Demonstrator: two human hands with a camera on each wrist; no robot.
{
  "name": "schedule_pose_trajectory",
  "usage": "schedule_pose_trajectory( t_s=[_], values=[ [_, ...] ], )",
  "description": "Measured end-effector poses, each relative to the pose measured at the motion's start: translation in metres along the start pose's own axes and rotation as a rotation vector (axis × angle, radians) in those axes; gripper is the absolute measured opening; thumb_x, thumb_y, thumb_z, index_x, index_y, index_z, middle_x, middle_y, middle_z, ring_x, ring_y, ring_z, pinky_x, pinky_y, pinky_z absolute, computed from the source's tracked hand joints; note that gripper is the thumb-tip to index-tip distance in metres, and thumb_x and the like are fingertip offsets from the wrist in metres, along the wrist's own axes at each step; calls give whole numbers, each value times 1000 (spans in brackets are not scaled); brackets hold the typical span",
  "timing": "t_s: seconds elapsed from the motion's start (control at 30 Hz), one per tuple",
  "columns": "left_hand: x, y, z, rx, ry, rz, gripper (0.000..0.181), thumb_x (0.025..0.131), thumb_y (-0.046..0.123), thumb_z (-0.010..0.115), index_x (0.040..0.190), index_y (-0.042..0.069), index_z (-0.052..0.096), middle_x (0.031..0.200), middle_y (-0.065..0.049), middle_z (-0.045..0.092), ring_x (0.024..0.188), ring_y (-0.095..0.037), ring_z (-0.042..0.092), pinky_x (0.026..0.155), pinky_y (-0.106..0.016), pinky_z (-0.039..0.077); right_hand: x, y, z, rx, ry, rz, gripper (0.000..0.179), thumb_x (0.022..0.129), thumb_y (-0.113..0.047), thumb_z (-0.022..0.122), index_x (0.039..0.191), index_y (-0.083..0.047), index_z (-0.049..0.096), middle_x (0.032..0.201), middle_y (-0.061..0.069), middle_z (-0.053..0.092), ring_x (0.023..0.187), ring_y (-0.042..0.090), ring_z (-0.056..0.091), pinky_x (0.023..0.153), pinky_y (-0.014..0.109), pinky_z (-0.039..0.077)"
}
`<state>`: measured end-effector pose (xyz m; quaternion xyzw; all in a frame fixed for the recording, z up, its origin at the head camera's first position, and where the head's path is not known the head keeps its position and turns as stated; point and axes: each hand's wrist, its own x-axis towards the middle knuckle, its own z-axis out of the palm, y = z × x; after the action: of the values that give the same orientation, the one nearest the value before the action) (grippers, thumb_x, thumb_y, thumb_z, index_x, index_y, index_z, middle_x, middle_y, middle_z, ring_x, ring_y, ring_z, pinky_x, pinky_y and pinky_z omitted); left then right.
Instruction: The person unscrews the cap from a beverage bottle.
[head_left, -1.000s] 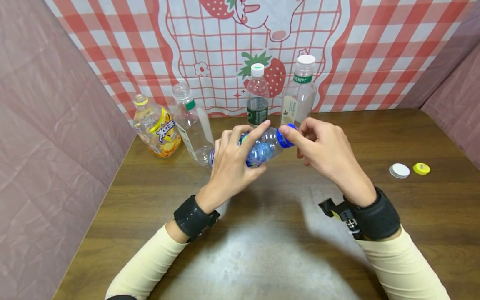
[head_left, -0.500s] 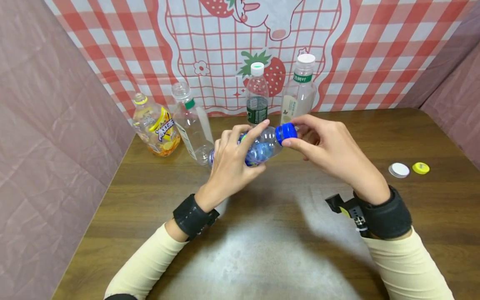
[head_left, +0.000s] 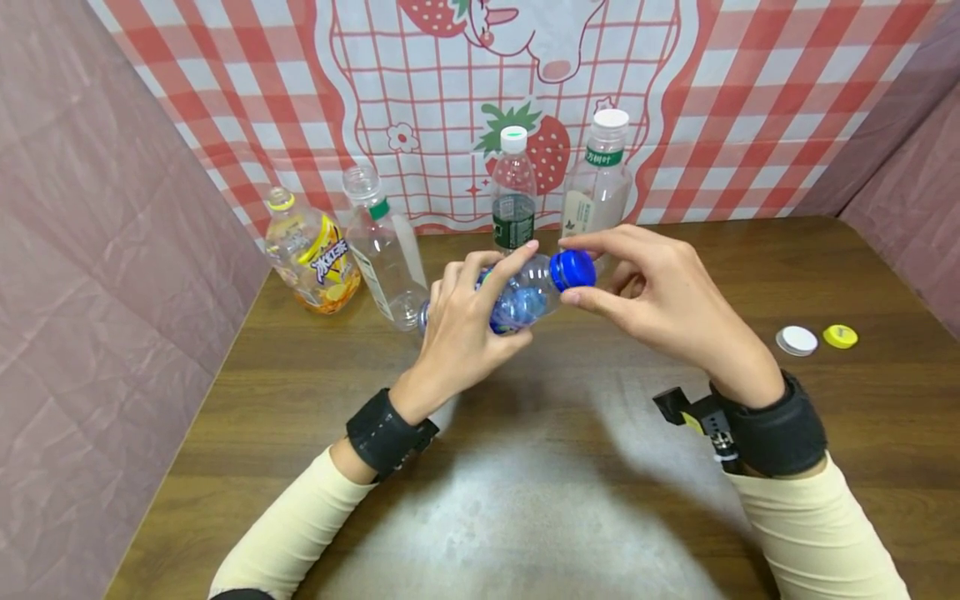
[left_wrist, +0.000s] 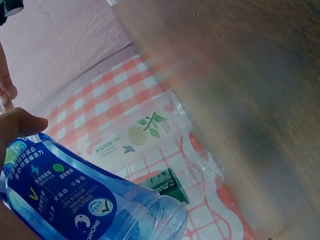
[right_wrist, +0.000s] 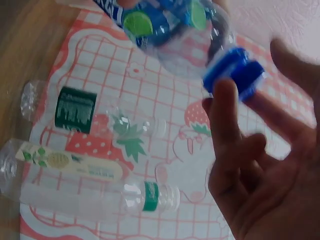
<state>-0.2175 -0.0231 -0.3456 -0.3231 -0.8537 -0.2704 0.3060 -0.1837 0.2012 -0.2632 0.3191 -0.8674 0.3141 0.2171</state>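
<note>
My left hand (head_left: 467, 321) grips a clear plastic drink bottle (head_left: 531, 302) with a blue label, tilted above the table with its neck toward the right. The left wrist view shows the printed blue label (left_wrist: 60, 192) close up, a thumb at its edge. On the neck sits a blue screw cap (head_left: 576, 270). My right hand (head_left: 667, 296) holds this cap, thumb at its near edge and index finger at its far edge. In the right wrist view, a fingertip overlaps the ridged blue cap (right_wrist: 230, 72).
Behind stand a yellow-labelled bottle (head_left: 328, 260) and a green-banded bottle (head_left: 392, 258), both uncapped. A small bottle (head_left: 513, 218) and a tall one (head_left: 592, 196) have white caps. A white cap (head_left: 797, 341) and a yellow cap (head_left: 841, 337) lie at right on the wooden table (head_left: 540, 433).
My right hand has turned and shifted slightly right; its thumb moved from over the blue cap to its near edge, showing more of the cap. Left hand and bottle stay put.
</note>
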Motion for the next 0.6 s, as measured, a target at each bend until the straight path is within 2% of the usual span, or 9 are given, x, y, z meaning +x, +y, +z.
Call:
schedule_pose_trajectory(
  t_s=[0.1, 0.2, 0.4, 0.47, 0.6],
  values=[
    [0, 0, 0, 2, 5, -3, 91, 65, 40, 76, 147, 35, 36, 123, -2, 47, 97, -22, 43, 71, -36, 33, 1, -2, 4, 17, 50, 63, 41, 79, -29, 75, 116, -13, 68, 91, -10, 64, 58, -2, 54, 48, 19, 42],
    [0, 0, 0, 5, 10, -4, 91, 65, 39, 76, 147, 35, 37, 123, -2, 47, 98, -22, 43, 70, -35, 33, 1, -3, 6, 21, 72, 175, 43, 79, -35, 74, 112, -10, 67, 87, -6, 65, 55, 2, 56, 45, 19, 42],
    [0, 1, -1, 8, 11, -4, 91, 64, 39, 76, 146, 35, 36, 123, -3, 47, 98, -22, 42, 71, -35, 33, 1, -6, 5, -26, -15, 456, 49, 75, -58, 68, 90, -11, 68, 74, -2, 65, 57, 9, 59, 48, 28, 45],
    [-1, 0, 0, 11, 11, -5, 92, 64, 39, 76, 146, 35, 36, 123, -3, 47, 99, -22, 42, 71, -35, 33, 1, -6, 5, -24, -44, 496, 50, 75, -61, 66, 85, -11, 68, 70, 0, 65, 57, 10, 60, 49, 30, 44],
    [-2, 0, 0, 15, 12, -5, 92, 64, 40, 76, 146, 36, 36, 123, -2, 47, 98, -22, 43, 70, -35, 33, 1, -6, 5, 35, -67, 509, 51, 76, -59, 67, 84, -9, 67, 69, 2, 64, 53, 13, 60, 46, 30, 47]
  ],
)
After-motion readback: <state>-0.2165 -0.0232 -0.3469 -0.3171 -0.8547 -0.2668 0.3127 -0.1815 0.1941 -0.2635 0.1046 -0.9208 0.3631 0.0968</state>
